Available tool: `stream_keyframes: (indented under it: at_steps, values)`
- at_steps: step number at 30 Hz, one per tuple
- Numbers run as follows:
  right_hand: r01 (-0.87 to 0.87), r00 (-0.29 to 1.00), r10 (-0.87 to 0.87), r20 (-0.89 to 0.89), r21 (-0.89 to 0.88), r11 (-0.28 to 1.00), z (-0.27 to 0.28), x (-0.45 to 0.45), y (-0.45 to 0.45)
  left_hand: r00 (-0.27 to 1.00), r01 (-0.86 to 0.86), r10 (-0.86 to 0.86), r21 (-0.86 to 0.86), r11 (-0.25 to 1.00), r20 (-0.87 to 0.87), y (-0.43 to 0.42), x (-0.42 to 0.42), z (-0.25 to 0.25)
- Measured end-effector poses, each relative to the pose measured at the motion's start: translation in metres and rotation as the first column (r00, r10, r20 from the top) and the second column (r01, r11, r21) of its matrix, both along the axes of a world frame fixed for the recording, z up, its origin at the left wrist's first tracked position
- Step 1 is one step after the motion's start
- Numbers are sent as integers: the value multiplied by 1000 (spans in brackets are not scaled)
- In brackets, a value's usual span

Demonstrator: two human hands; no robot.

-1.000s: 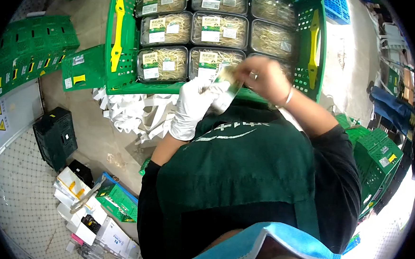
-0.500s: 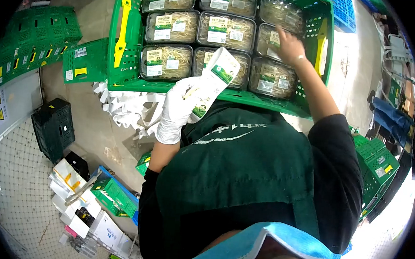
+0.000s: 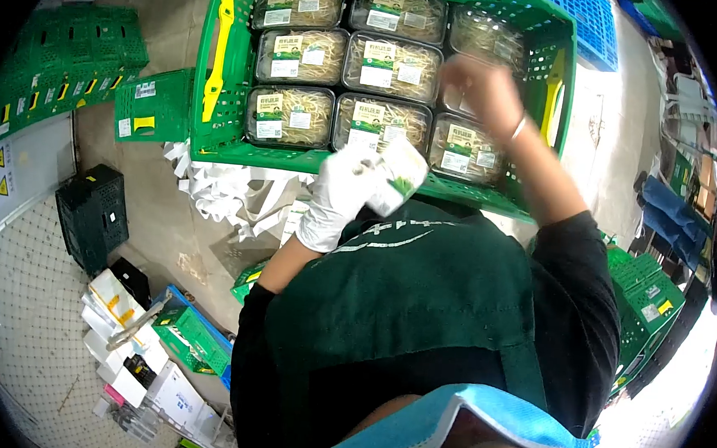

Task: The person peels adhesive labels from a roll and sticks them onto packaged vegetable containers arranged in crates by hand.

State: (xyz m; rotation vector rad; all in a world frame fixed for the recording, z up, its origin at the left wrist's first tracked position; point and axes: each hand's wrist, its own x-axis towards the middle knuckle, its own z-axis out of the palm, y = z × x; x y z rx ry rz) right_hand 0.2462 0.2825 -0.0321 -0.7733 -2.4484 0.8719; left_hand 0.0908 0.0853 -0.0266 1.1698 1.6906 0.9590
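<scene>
My left hand, in a white glove, grips a strip of printed labels in front of the crate's near edge. The strip is white with green print, and blurred. My right hand is bare and smeared by motion, above the right column of packs; its fingers cannot be made out. Beneath it, a clear-lidded pack is mostly hidden. Rows of packs of pale, sprout-like strands fill the green crate. Most packs carry a yellow-green label and white stickers. The back right pack shows no yellow-green label.
Crumpled white backing strips hang beside the crate's near left side. Stacked green crates stand at the left, with a black crate below them. More green crates are at the right, a blue crate at the back right.
My right hand has shifted up and left from the right-column pack, now blurred. My left hand has moved right and slightly down with the labels, and the strip looks shorter and turned.
</scene>
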Motion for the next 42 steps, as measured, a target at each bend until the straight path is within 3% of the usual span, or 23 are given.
stream_keyframes:
  at_steps: [1, 4, 6, 8, 10, 12, 14, 17, 18, 19, 21, 23, 24, 26, 30, 33, 34, 35, 37, 38, 40, 41, 42]
  values:
    - [108, 986, -126, 105, 169, 980, -12, 8, 47, 940, -37, 108, -219, 975, 324, 2, 7, 13]
    - [41, 854, -102, 510, 129, 991, -22, 22, 121, 849, -261, 331, -217, 941, 412, -9, -1, 13]
    - [-137, 890, 212, 403, -208, 968, -26, 6, 103, 808, -385, 449, -236, 892, 381, -13, -11, 14]
    - [-256, 888, 427, 172, -587, 768, -23, -20, 46, 866, -409, 392, -11, 912, 311, -5, -11, 25]
    - [-490, 809, 582, -81, -640, 592, -13, -42, -16, 935, -351, 353, 59, 935, -33, -9, -15, 18]
    - [-560, 803, 561, -201, -578, 594, 0, -53, -53, 935, -348, 348, 15, 937, -71, -8, -16, 27]
    - [-388, 887, 440, -139, -741, 548, 4, -54, -65, 948, -315, 300, -158, 936, -110, -14, -19, 30]
    - [-186, 977, 201, -67, -730, 658, -2, -37, -19, 997, -9, 3, -78, 997, -76, -23, -22, -1]
    - [-113, 975, 201, 90, -579, 807, 6, -28, 11, 975, 155, -160, -45, 987, -154, -27, -23, -17]
    - [-97, 984, 164, 64, -582, 807, -1, -15, 40, 980, -66, 83, -99, 993, 182, -20, -14, 18]
    - [54, 960, -58, 273, 25, 998, -16, 9, 95, 935, -80, 150, -223, 972, 320, -23, -15, 18]
    - [72, 825, -198, 529, 249, 966, -45, 24, 139, 872, -84, 223, -316, 945, 437, -29, -18, 14]
    - [63, 829, -190, 526, 250, 966, -59, 23, 147, 871, -95, 232, -314, 945, 434, -31, -20, 14]
    - [145, 580, -239, 779, 190, 971, -95, 20, 152, 912, -111, 237, -355, 928, 335, -35, -22, 12]
    - [274, 589, -391, 707, 281, 920, -135, 25, 137, 995, 18, 15, -344, 939, 95, -32, -18, 29]
    - [89, 645, -434, 628, 502, 860, -123, 31, 113, 959, 58, 36, -321, 945, 280, -37, -16, 28]
    - [75, 409, -347, 844, 348, 935, -144, 34, 126, 909, 49, 103, -349, 936, 405, -39, -18, 31]
    - [184, 498, -173, 850, 91, 979, -166, 48, 149, 947, -28, 101, -237, 971, 304, -44, -19, 24]
    - [245, 430, -64, 901, -49, 968, -173, 52, 168, 982, -135, 152, -145, 980, 114, -55, -28, 22]
    - [43, 605, -250, 756, 283, 958, -152, 41, 154, 984, -163, 173, -152, 975, 50, -59, -33, 28]
    - [202, 404, -321, 857, 259, 945, -141, 10, 162, 916, -401, 399, 125, 908, 39, -73, -30, 19]
    - [237, 814, -143, 562, -97, 967, -133, -14, 146, 906, -423, 421, 106, 900, 44, -80, -34, 21]
    - [88, 994, -51, 94, -445, 891, -125, -34, 124, 899, -437, 434, 86, 895, 57, -87, -37, 21]
